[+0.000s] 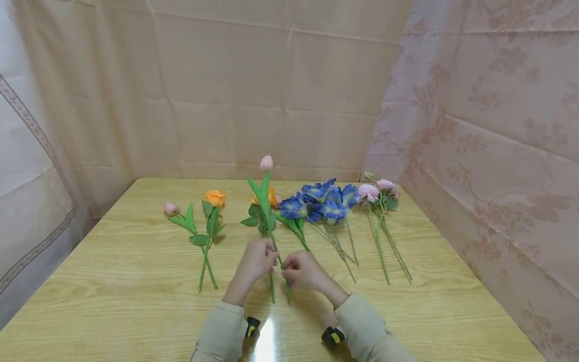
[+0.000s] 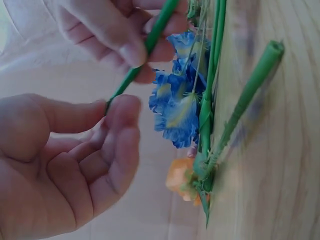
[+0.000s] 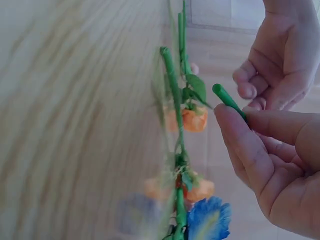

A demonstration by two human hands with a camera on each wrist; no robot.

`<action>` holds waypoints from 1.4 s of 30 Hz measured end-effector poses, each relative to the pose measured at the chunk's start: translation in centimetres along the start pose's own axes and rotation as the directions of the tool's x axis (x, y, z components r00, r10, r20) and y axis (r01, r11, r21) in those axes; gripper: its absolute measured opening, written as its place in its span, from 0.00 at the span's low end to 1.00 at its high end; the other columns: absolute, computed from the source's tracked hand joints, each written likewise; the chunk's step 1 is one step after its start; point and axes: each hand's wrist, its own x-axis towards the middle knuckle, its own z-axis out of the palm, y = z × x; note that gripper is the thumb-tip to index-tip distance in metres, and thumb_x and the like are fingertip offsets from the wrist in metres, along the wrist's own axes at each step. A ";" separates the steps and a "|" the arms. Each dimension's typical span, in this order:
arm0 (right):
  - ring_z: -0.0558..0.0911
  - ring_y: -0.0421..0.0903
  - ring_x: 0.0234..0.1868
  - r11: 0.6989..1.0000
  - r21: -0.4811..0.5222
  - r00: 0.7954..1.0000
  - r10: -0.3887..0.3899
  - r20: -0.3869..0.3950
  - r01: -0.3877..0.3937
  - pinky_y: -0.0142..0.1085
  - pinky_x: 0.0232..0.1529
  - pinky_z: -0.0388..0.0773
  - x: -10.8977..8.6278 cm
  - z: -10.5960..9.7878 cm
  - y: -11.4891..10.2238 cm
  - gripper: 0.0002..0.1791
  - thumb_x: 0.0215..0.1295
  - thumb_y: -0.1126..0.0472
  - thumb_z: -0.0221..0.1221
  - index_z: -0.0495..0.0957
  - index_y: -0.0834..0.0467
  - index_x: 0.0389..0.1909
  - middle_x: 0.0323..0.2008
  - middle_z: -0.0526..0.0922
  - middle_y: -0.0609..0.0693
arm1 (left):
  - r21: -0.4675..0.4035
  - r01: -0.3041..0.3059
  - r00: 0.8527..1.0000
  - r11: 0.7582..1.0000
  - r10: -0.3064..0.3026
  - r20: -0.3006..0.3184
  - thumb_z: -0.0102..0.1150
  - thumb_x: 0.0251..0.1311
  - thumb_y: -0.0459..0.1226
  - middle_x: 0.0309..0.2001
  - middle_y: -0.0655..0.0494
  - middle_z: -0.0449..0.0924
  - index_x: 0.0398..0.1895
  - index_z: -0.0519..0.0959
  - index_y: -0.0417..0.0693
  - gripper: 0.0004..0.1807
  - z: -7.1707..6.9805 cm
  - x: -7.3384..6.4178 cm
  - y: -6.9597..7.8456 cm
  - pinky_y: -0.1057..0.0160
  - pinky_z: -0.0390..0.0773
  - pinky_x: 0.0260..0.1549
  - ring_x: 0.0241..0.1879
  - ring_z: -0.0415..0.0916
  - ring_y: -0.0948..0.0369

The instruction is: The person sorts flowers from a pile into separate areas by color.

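Note:
A pink tulip (image 1: 266,163) with long green leaves is held up over the table, its stem slanting down between both hands. My left hand (image 1: 257,259) pinches the stem (image 2: 161,25) between thumb and forefinger. Lower down, near the cut end, my right hand (image 1: 306,271) also pinches it with thumb and fingertips, as the right wrist view shows. Behind the tulip lies an orange flower (image 1: 272,197), partly hidden by the leaves; its stem (image 1: 272,291) runs under my left hand. Another tulip's green leaves (image 1: 289,221) reach toward my right hand.
Left on the wooden table (image 1: 113,281) lie a pink tulip (image 1: 171,209) and an orange flower (image 1: 214,198), stems crossed. Several blue flowers (image 1: 334,208) lie right of centre, with pink flowers (image 1: 368,192) beyond. Beige cloth (image 1: 253,100) hangs behind the table.

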 end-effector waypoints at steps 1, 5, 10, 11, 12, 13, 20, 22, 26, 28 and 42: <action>0.79 0.51 0.17 1.000 -0.005 1.000 0.022 -0.005 -0.022 0.37 0.19 0.77 0.1 -0.1 0.1 0.03 0.56 0.75 0.55 0.75 0.72 0.28 0.20 0.78 0.60 | 0.019 -0.003 1.000 1.000 0.003 0.011 0.51 0.57 0.27 0.19 0.48 0.76 0.25 0.72 0.35 0.05 0.0 0.0 -0.1 0.69 0.70 0.12 0.15 0.75 0.53; 0.78 0.48 0.16 0.993 0.008 0.993 0.114 -0.024 -0.114 0.37 0.18 0.77 0.4 -0.3 0.8 0.04 0.56 0.75 0.55 0.74 0.71 0.24 0.19 0.78 0.60 | 0.068 0.011 0.998 0.998 -0.015 0.056 0.51 0.58 0.31 0.20 0.50 0.76 0.30 0.75 0.36 0.05 0.0 -0.1 -0.3 0.67 0.70 0.13 0.16 0.75 0.55; 0.77 0.47 0.14 0.978 0.001 0.977 0.207 -0.059 -0.207 0.36 0.18 0.77 0.8 -0.7 1.4 0.06 0.53 0.76 0.56 0.72 0.70 0.20 0.17 0.76 0.59 | 0.083 0.013 0.997 0.996 -0.019 0.074 0.52 0.59 0.34 0.21 0.48 0.77 0.32 0.75 0.36 0.07 -0.1 -0.2 -0.4 0.66 0.71 0.15 0.16 0.76 0.56; 0.77 0.47 0.14 0.976 -0.006 0.974 0.218 -0.066 -0.219 0.36 0.18 0.77 0.9 -0.8 1.5 0.06 0.53 0.76 0.56 0.72 0.70 0.20 0.17 0.76 0.58 | 0.091 0.010 0.997 0.996 -0.017 0.077 0.53 0.59 0.34 0.21 0.48 0.77 0.32 0.75 0.36 0.07 -0.1 -0.2 -0.4 0.66 0.71 0.15 0.17 0.76 0.56; 0.77 0.46 0.14 0.972 -0.010 0.970 0.231 -0.073 -0.233 0.35 0.18 0.77 0.9 -1.0 1.6 0.05 0.53 0.76 0.56 0.72 0.70 0.20 0.18 0.76 0.58 | 0.099 0.007 0.997 0.995 -0.015 0.080 0.53 0.59 0.34 0.21 0.48 0.77 0.31 0.75 0.36 0.07 -0.1 -0.2 -0.4 0.66 0.70 0.15 0.17 0.76 0.56; 0.77 0.46 0.14 0.969 -0.016 0.967 0.243 -0.077 -0.245 0.35 0.18 0.77 1.0 -1.1 1.7 0.05 0.53 0.76 0.56 0.72 0.70 0.21 0.18 0.76 0.58 | 0.108 0.004 0.996 0.994 -0.013 0.083 0.53 0.59 0.35 0.21 0.49 0.77 0.31 0.75 0.36 0.08 -0.1 -0.3 -0.3 0.67 0.70 0.15 0.17 0.76 0.57; 0.77 0.46 0.14 0.956 -0.058 0.956 0.282 -0.081 -0.287 0.35 0.18 0.77 1.1 -1.7 2.0 0.02 0.54 0.76 0.56 0.74 0.73 0.27 0.18 0.76 0.57 | 0.140 0.008 0.996 0.990 -0.021 0.090 0.54 0.58 0.36 0.21 0.51 0.77 0.30 0.75 0.38 0.08 -0.3 -0.4 -0.1 0.67 0.70 0.15 0.16 0.74 0.59; 0.77 0.47 0.13 0.954 -0.074 0.955 0.285 -0.085 -0.291 0.35 0.17 0.76 1.1 -1.8 2.0 0.02 0.54 0.76 0.56 0.75 0.73 0.27 0.17 0.76 0.57 | 0.149 0.011 0.995 0.989 -0.025 0.094 0.54 0.58 0.36 0.20 0.52 0.76 0.30 0.75 0.38 0.08 -0.3 -0.4 -0.1 0.66 0.69 0.15 0.16 0.73 0.60; 0.78 0.48 0.14 0.947 -0.085 0.949 0.301 -0.095 -0.309 0.34 0.17 0.76 1.3 -1.8 2.0 0.03 0.52 0.76 0.58 0.76 0.73 0.28 0.17 0.76 0.57 | 0.168 0.008 0.994 0.986 -0.027 0.110 0.54 0.59 0.37 0.20 0.54 0.75 0.29 0.75 0.40 0.08 -0.3 -0.4 -0.2 0.66 0.69 0.15 0.15 0.71 0.63; 0.78 0.47 0.14 0.945 -0.087 0.947 0.308 -0.088 -0.315 0.34 0.17 0.76 1.3 -1.8 2.0 0.03 0.52 0.76 0.58 0.75 0.73 0.28 0.17 0.76 0.57 | 0.170 -0.001 0.993 0.985 -0.020 0.117 0.54 0.59 0.36 0.20 0.53 0.76 0.29 0.76 0.39 0.08 -0.3 -0.4 -0.3 0.66 0.69 0.15 0.15 0.72 0.61; 0.76 0.46 0.11 0.952 -0.178 0.968 0.248 -0.031 -0.250 0.35 0.16 0.76 0.7 -1.6 1.4 0.09 0.55 0.67 0.59 0.79 0.68 0.19 0.12 0.76 0.56 | 0.201 -0.016 0.992 0.979 -0.009 0.123 0.54 0.59 0.37 0.18 0.57 0.71 0.28 0.77 0.40 0.09 -0.5 -0.6 -0.3 0.66 0.68 0.14 0.14 0.70 0.63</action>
